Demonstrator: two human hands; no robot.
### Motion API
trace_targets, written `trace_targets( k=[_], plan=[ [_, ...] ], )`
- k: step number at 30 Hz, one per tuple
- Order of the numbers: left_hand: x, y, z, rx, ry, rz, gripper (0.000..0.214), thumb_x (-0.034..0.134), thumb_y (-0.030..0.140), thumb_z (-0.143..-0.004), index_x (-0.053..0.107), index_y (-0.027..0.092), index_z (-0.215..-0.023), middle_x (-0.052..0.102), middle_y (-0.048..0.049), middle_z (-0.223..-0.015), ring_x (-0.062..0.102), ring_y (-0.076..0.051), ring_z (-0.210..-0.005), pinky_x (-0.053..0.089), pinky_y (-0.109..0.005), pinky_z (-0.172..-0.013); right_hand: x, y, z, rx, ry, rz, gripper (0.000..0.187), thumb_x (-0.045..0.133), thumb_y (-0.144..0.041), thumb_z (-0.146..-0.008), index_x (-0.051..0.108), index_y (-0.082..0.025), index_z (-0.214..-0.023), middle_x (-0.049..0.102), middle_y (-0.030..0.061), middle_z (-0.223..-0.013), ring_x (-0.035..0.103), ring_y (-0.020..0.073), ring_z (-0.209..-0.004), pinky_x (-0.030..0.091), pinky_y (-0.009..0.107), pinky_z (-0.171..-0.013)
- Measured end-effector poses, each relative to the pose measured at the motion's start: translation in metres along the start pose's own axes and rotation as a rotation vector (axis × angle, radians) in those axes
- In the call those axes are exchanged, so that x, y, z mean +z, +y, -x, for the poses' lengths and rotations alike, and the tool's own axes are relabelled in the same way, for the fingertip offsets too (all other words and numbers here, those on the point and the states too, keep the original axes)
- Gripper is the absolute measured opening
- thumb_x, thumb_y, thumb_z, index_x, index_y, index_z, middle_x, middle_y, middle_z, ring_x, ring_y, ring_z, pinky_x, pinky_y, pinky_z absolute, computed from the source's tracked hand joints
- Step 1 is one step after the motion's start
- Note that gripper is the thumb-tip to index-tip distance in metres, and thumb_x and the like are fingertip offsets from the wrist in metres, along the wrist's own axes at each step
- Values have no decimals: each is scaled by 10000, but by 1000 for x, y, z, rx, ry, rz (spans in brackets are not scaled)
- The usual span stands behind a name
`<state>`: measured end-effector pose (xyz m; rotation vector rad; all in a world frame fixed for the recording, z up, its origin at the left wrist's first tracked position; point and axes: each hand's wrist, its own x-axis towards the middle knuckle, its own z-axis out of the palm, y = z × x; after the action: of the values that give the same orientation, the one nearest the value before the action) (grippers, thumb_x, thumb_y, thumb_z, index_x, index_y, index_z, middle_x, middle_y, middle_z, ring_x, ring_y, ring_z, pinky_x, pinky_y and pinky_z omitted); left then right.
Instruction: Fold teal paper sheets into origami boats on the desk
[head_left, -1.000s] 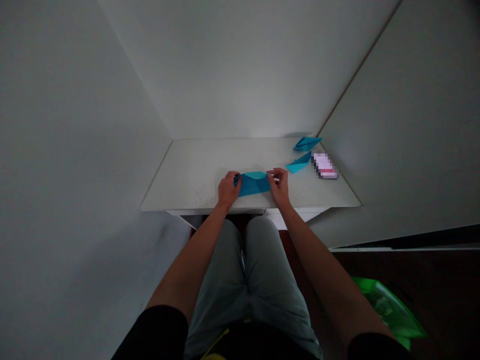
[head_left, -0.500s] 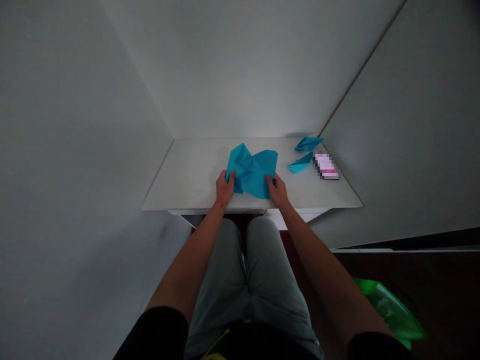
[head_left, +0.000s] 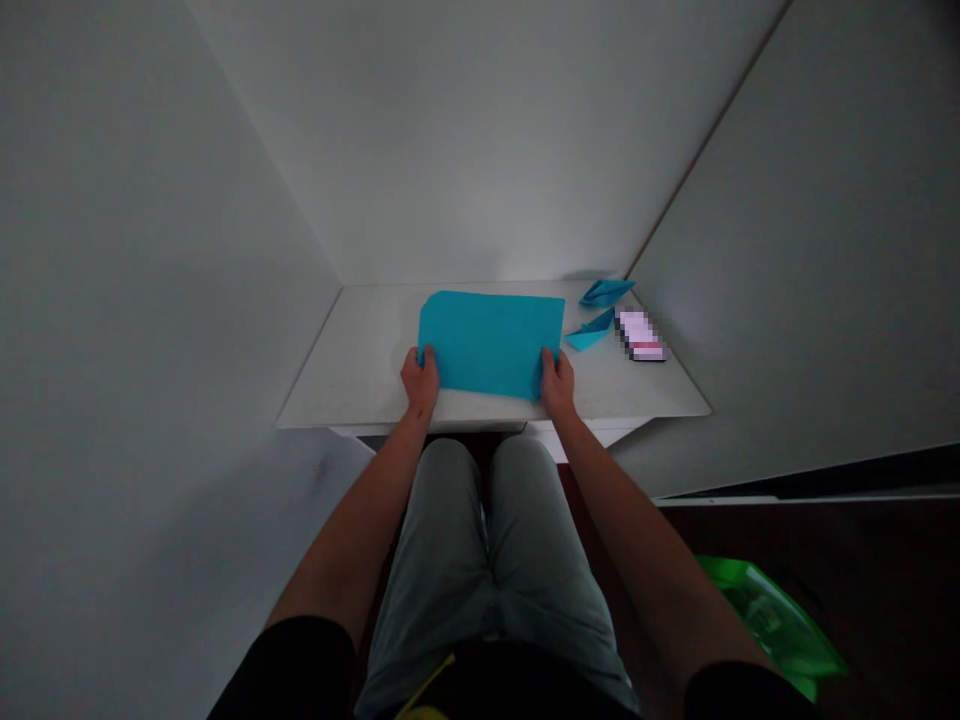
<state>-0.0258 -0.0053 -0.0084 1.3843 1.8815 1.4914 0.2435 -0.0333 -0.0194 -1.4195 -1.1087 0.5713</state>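
A blue sheet of paper [head_left: 489, 343] is stretched out flat between my hands, over the white table. My left hand [head_left: 420, 380] is closed on its left edge, thumb on top. At the right edge, my right hand [head_left: 556, 383] grips it the same way. Two folded blue paper boats lie to the right of the sheet: one boat [head_left: 607, 292] near the back wall, the other boat [head_left: 591, 331] a little nearer to me.
The white table [head_left: 341, 370] stands in a corner between walls. A phone [head_left: 640, 335] with a blurred screen lies at its right side. On the dark floor at lower right is a green plastic container [head_left: 772, 620].
The paper was bunched and creased between my hands; now it is spread flat. My left hand has moved left, widening the gap between the hands.
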Motion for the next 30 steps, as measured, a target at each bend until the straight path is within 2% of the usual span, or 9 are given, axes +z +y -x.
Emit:
trace_targets(
  k=[4, 7, 9, 12, 16, 19, 23, 27, 30],
  plan=[
    [-27, -10, -15, 31, 81, -252, 246, 590, 418, -1008, 666, 200, -1092, 709, -126, -1111, 647, -279, -1056, 505, -433, -1003, 5, 4, -1, -22, -59, 12, 450, 494, -692, -952, 584, -252, -981, 589, 6, -803, 545, 211, -770, 464, 338, -715],
    [-39, 0, -6, 153, 132, -423, 467, 667, 364, -959, 617, 171, -1381, 601, -211, -1445, 556, -347, -1342, 439, -507, -1133, 8, 5, 0, -6, -95, 2, 418, 527, -635, -934, 581, -253, -1093, 591, -11, -800, 549, 201, -732, 451, 327, -677],
    [-36, 12, 13, 299, -2, -460, 460, 643, 366, -988, 627, 202, -1417, 592, -194, -1484, 525, -355, -1399, 395, -527, -1177, 8, 3, 1, -5, -138, 15, 374, 558, -587, -920, 580, -254, -1090, 610, -7, -808, 565, 204, -738, 459, 331, -684],
    [-18, 26, 49, 451, -316, -461, 402, 581, 433, -1042, 681, 256, -1389, 660, -164, -1446, 558, -355, -1376, 358, -542, -1208, 7, 0, 3, -24, -192, 8, 346, 611, -534, -894, 566, -255, -1094, 638, 1, -851, 588, 205, -756, 476, 340, -702],
    [3, 23, 70, 457, -473, -505, 471, 544, 498, -1060, 656, 240, -1438, 568, -171, -1610, 454, -383, -1527, 299, -591, -1266, 6, 0, 4, -41, -148, -59, 419, 635, -515, -884, 524, -259, -1195, 603, -24, -847, 581, 194, -744, 471, 330, -688],
    [0, 13, 54, 455, -555, -523, 504, 522, 507, -1069, 642, 192, -1443, 583, -190, -1598, 423, -372, -1574, 220, -597, -1322, 7, 1, 3, -40, -143, -71, 405, 618, -514, -896, 518, -263, -1199, 581, -34, -826, 577, 191, -747, 471, 326, -691],
    [-31, -3, 13, 484, -650, -618, 674, 637, 542, -992, 559, 164, -1545, 580, -221, -1589, 412, -391, -1585, 170, -622, -1341, 8, 0, 3, -42, -179, -58, 371, 621, -499, -895, 542, -262, -1169, 582, -36, -807, 572, 191, -735, 465, 330, -683],
    [-76, -16, -26, 530, -856, -772, 658, 512, 309, -997, 462, 317, -1653, 485, -88, -1701, 275, -374, -1655, 143, -682, -1323, 8, -2, 4, -44, -209, -37, 352, 611, -513, -899, 572, -255, -1136, 578, -36, -789, 564, 190, -715, 451, 335, -676],
    [-102, -22, -43, 524, -774, -907, 619, 483, 234, -981, 563, 383, -1577, 450, -48, -1727, 266, -375, -1655, 155, -692, -1307, 8, -2, 4, -47, -208, -29, 357, 605, -523, -896, 576, -253, -1128, 567, -42, -773, 553, 187, -696, 442, 335, -672]
  ],
)
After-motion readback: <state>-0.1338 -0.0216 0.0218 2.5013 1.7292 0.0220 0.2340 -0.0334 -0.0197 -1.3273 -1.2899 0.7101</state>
